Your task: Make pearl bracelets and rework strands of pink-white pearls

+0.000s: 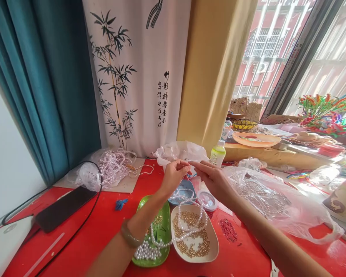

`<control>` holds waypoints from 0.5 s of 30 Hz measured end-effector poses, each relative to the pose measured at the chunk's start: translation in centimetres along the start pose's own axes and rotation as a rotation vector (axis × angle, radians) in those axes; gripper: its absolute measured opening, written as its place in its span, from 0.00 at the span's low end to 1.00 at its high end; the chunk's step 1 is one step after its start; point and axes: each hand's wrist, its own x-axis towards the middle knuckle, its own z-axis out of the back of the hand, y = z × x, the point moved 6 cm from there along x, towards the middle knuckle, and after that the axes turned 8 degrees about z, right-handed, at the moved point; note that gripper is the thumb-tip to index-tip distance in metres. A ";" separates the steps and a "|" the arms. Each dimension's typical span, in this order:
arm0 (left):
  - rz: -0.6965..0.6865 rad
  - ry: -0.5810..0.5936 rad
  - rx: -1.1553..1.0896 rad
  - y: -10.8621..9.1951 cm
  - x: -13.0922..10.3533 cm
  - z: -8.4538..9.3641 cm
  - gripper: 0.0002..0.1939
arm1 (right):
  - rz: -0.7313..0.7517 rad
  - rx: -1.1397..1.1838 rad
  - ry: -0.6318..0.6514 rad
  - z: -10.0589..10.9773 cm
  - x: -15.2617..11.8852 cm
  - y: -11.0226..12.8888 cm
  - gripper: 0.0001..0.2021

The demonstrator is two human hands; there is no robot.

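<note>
My left hand (174, 176) and my right hand (212, 177) are raised above the dishes, fingertips nearly meeting. Both pinch; what lies between the fingers is too small to make out. Below them a white pearl bead strand (187, 233) loops across a white dish (215, 250), which holds small gold beads (203, 246). It also trails over a green leaf-shaped dish (165, 252) with loose silvery pearl beads (148, 252) and some gold ones. A blue dish (193, 188) sits partly hidden behind, beside a round clear-lidded container (208, 201).
Pink bead strands (112, 167) pile up at the back left, near a black phone (65, 207) and cable. Small red beads (228, 230) lie on the red table (103, 246). Plastic bags (262, 192) fill the right side; a bottle (218, 153) stands behind my right hand.
</note>
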 end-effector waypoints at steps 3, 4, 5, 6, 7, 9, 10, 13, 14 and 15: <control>0.002 0.024 -0.018 0.1 -0.3 -0.2 0.11 | 0.114 -0.253 0.102 -0.8 0.4 -0.1 0.18; 0.004 0.022 -0.009 0.0 -0.4 -0.2 0.11 | 0.125 -0.300 0.121 -0.9 0.4 -0.2 0.18; 0.008 0.023 0.007 -0.1 -0.5 -0.2 0.12 | 0.129 -0.336 0.130 -1.0 0.4 -0.4 0.18; 0.012 0.022 0.026 -0.2 -0.5 -0.2 0.12 | 0.132 -0.362 0.137 -1.2 0.4 -0.5 0.19; 0.014 0.019 0.046 -0.2 -0.6 -0.1 0.13 | 0.137 -0.384 0.145 -1.3 0.4 -0.5 0.19; 0.005 -0.010 0.069 -0.4 -0.7 0.1 0.12 | 0.145 -0.435 0.155 -1.8 0.5 -0.5 0.18; -0.004 -0.036 0.064 -0.4 -0.7 0.3 0.11 | 0.147 -0.460 0.156 -2.1 0.5 -0.4 0.18; -0.012 -0.109 0.005 -0.2 -0.7 0.7 0.08 | 0.145 -0.498 0.165 -3.0 0.4 -0.1 0.19; -0.007 -0.121 -0.020 0.0 -0.7 0.7 0.07 | 0.144 -0.494 0.166 -3.3 0.4 0.0 0.19; 0.000 -0.133 -0.038 0.1 -0.7 0.7 0.07 | 0.141 -0.484 0.163 -3.6 0.3 0.0 0.18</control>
